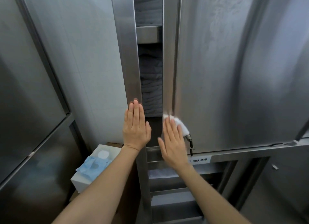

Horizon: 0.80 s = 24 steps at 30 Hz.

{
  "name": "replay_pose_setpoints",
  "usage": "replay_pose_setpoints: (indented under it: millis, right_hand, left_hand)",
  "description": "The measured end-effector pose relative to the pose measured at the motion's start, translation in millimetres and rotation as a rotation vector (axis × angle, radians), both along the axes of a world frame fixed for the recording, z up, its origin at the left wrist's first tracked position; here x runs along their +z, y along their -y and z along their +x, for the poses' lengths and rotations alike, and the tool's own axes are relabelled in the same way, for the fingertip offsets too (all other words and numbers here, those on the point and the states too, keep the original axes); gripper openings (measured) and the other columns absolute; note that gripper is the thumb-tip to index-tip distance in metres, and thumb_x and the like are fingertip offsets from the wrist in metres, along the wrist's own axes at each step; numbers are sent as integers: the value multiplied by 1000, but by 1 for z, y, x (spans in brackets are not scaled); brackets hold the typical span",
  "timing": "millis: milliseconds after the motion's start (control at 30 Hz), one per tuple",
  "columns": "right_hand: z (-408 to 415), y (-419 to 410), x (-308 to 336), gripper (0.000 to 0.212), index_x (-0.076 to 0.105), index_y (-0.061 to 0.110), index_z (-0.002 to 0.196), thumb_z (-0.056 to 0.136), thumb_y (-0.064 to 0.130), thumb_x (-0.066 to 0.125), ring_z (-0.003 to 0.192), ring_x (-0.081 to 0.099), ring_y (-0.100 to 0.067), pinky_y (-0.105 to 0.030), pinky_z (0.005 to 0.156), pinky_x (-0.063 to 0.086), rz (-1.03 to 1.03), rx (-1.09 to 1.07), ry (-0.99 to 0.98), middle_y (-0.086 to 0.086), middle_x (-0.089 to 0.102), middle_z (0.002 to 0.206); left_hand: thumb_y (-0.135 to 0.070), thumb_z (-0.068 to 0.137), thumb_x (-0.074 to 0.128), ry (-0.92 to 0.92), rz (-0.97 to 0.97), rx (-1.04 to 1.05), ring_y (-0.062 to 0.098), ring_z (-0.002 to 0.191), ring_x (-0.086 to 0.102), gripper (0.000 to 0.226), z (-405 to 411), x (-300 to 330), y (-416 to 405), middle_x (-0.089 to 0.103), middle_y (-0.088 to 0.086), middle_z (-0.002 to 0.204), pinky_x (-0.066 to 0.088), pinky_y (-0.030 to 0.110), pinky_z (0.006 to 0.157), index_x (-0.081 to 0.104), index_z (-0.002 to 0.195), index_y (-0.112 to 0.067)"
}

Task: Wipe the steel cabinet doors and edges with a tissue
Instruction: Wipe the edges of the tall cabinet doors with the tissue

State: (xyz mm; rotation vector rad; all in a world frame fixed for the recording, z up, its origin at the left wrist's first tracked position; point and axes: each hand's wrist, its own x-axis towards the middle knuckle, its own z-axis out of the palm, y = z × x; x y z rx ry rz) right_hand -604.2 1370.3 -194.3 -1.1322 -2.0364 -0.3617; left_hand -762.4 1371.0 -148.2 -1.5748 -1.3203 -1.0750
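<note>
A tall steel cabinet fills the view. Its right door (pixel 234 73) stands slightly ajar, with a narrow gap showing shelves of folded linen (pixel 151 89). My right hand (pixel 173 140) presses a white tissue (pixel 179 125) flat against the door's left edge, just above a lock with hanging keys (pixel 190 145). The fingers are straight and the tissue sticks out beyond them. My left hand (pixel 136 125) lies flat, fingers straight, on the steel frame post (pixel 128 56) left of the gap.
A tissue box (pixel 93 170) with blue paper poking out sits low on the left beside the post. Another steel cabinet (pixel 30 89) stands at the far left. Below the door are a white label (pixel 199 160) and lower steel shelves (pixel 172 198).
</note>
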Motion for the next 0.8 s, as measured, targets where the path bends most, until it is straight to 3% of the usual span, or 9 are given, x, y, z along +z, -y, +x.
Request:
replay_pose_setpoints:
  millis: [100,233,333,400,533,600,667,800]
  right_hand:
    - [3,0,-8,60,13,6,157,110,42,10,153,4,-19,-36,125,-2,-25,7,21,-9,2,167]
    - [-11,-13,112,58,19,2,155,108,36,13,152,2,-18,-35,125,-2,142,98,-185,-11,12,164]
    - [-10,-27,162,58,21,0,154,107,33,17,151,2,-18,-36,124,-2,212,139,-239,-12,15,164]
    - [-8,-28,138,57,17,2,156,108,34,15,152,0,-18,-37,124,-2,198,108,-181,-9,9,164]
    - [1,1,0,59,9,8,158,109,42,10,154,2,-19,-37,125,-2,-30,78,-76,-5,0,167]
    - [6,8,-31,58,7,10,157,110,42,9,153,2,-17,-35,124,-3,-75,75,-29,-2,-5,167]
    - [3,1,-5,57,11,8,157,110,40,10,153,0,-16,-34,124,-4,-29,77,-51,-5,1,167]
    - [-6,-21,117,57,25,0,153,108,34,13,151,2,-16,-35,124,-3,156,135,-226,-12,18,162]
  left_hand:
    - [-29,104,22,5,0,-10,24,153,-7,65,0,-2,0,-14,8,165,3,36,125,-7,157,-7]
    - [-25,99,32,-3,1,-19,26,153,-5,71,-2,-3,-1,-13,9,165,4,38,125,-4,157,-5]
    - [-29,103,24,11,-12,-1,24,153,-8,65,-1,-2,0,-15,8,165,1,36,125,-6,157,-7]
    - [-29,104,22,16,-23,-11,24,153,-8,64,-1,-2,0,-15,8,165,2,36,125,-6,157,-7]
    - [-28,102,27,1,-23,7,24,153,-9,68,-1,-1,0,-16,7,165,2,36,125,-8,157,-7]
    - [-31,104,20,11,-22,3,24,153,-10,64,0,-2,0,-17,6,165,2,35,125,-8,157,-9]
    - [-30,104,20,4,-15,-7,24,153,-9,63,-1,-3,1,-16,7,165,2,35,125,-8,157,-8]
    - [-29,104,22,18,-18,-48,23,152,-10,64,-1,-1,2,-18,5,164,1,36,125,-9,156,-9]
